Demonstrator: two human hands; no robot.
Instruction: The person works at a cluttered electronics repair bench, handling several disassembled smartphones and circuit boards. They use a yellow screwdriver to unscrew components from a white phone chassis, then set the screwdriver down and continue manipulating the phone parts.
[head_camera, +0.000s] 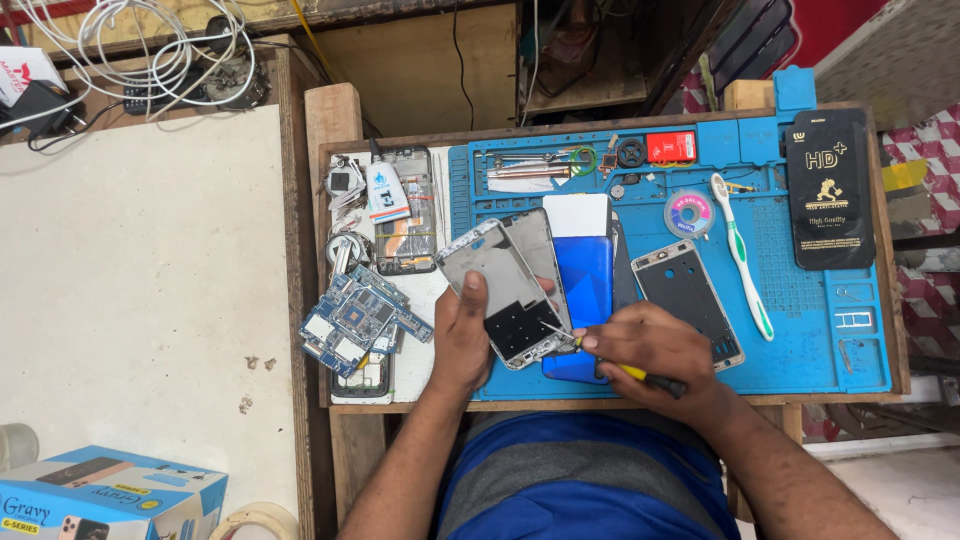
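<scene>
Item: grey metal phone mid-frame (505, 290), rectangular, lying tilted on the blue silicone repair mat (800, 300) near its left edge. The left hand (462, 335) was closed around the frame's lower left edge, thumb laid on its face, pinning it to the mat.

Item: slim yellow-handled screwdriver (610, 362) with a black end, gripped in the right hand (655, 355) with fingers curled tight around the handle; its thin metal tip met the lower right part of the frame.

Item: glossy blue phone back cover (585, 280), lying just beside and partly beneath the frame, a white rectangular card (575, 213) at its upper end.

Item: second silver phone frame (690, 300), empty, to the right of the right hand on the mat.

Item: green and white toothbrush (742, 258), lying diagonally, near a small round spool of wick (688, 213).

Item: black flat retail package (828, 190), upright rectangle, at the mat's top right corner.

Item: tweezers and small metal tools (530, 168) in the mat's upper tray, with a red rectangular piece (670, 147) alongside.

Item: blue printed circuit boards (358, 318), stacked loosely left of the mat, on the wooden surface (335, 120).

Item: opened phone body (405, 210) with exposed interior, above the boards, a small white bottle (383, 190) resting on it.

Item: white cables (150, 45), tangled, far upper left.

Item: blue cardboard phone box (110, 495), lower left corner.
</scene>
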